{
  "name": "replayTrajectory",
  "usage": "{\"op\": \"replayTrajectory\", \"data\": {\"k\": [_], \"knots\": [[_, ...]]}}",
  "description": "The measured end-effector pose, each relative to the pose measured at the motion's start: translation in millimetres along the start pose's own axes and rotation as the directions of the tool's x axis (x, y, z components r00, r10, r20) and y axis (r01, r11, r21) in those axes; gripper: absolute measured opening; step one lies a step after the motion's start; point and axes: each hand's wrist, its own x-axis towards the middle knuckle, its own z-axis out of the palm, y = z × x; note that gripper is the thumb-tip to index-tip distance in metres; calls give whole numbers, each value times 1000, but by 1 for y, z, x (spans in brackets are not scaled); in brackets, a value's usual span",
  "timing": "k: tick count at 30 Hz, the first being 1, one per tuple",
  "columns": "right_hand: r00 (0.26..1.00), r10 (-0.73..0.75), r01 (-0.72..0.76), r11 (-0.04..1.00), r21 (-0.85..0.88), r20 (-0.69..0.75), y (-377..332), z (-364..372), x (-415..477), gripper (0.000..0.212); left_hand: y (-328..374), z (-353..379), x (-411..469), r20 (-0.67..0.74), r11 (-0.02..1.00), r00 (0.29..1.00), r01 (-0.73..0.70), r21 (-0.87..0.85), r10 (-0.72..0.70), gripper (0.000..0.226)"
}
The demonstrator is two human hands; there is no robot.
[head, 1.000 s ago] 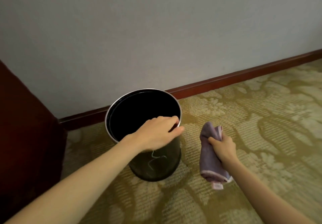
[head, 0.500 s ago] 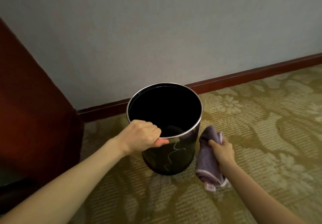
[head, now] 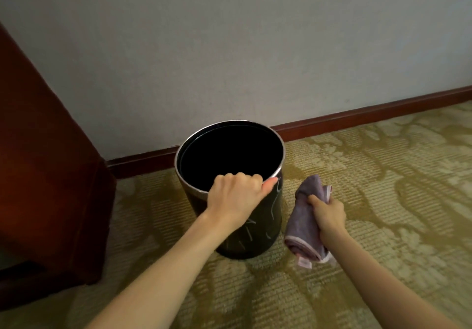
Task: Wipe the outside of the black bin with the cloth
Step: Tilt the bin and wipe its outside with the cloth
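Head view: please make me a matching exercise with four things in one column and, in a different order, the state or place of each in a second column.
Column A
1. left hand
2. right hand
3. black bin
4. cloth

Column B
a. stands upright on the carpet
b. grips the metal rim
c. purple, bunched, beside the bin
d. holds the cloth

Pairs: 1-b, 2-d, 3-a, 4-c
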Motion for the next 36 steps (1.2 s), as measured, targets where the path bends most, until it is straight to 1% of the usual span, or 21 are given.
{"op": "replayTrajectory", "data": {"k": [3, 6, 8, 11, 15, 17, 22, 24, 27, 28, 30, 32, 34, 36], "knots": [[1000, -22, 22, 999, 28, -7, -13, 5, -3, 20, -14, -17, 10, -45, 984, 989, 136, -115, -142, 54], [999, -39, 39, 997, 70, 3, -25, 17, -10, 23, -42, -31, 18, -56, 940, 947, 305, -151, -316, 56], [997, -62, 58, 995, 84, 41, -33, 28, -17, 24, -63, -35, 19, -43, 901, 910, 399, -169, -412, 60], [985, -122, 111, 990, 92, 123, -45, 45, -25, 19, -92, -37, 14, -37, 834, 851, 505, -223, -524, 59], [961, -222, 214, 975, 63, 167, -59, 62, -37, 24, -133, -32, 9, -10, 721, 742, 649, -242, -670, 62], [951, -258, 252, 966, 58, 168, -66, 69, -42, 24, -148, -30, 4, -12, 683, 702, 688, -247, -712, 62], [919, -357, 359, 933, 17, 167, -81, 87, -65, 23, -174, -23, -6, -40, 617, 621, 766, -181, -782, 69], [905, -400, 400, 916, 30, 146, -79, 93, -82, 19, -182, -21, -7, -26, 581, 586, 797, -165, -810, 68], [882, -457, 456, 889, 34, 111, -62, 102, -115, 22, -190, -18, -4, -15, 540, 544, 829, -150, -839, 66], [866, -489, 488, 872, 32, 102, -54, 105, -126, 23, -192, -17, -3, -11, 533, 537, 834, -145, -843, 66], [808, -581, 583, 812, 2, 95, -42, 110, -138, 25, -196, -15, -1, -5, 529, 535, 835, -148, -845, 65], [754, -650, 657, 750, -77, 94, -41, 114, -135, 24, -198, -13, 2, -2, 534, 542, 829, -164, -841, 65], [724, -684, 687, 702, -187, 89, -49, 118, -122, 24, -198, -12, 4, -13, 543, 550, 820, -182, -835, 62], [700, -708, 702, 659, -270, 94, -59, 121, -110, 24, -199, -11, 4, -31, 537, 542, 822, -192, -840, 60]]}}
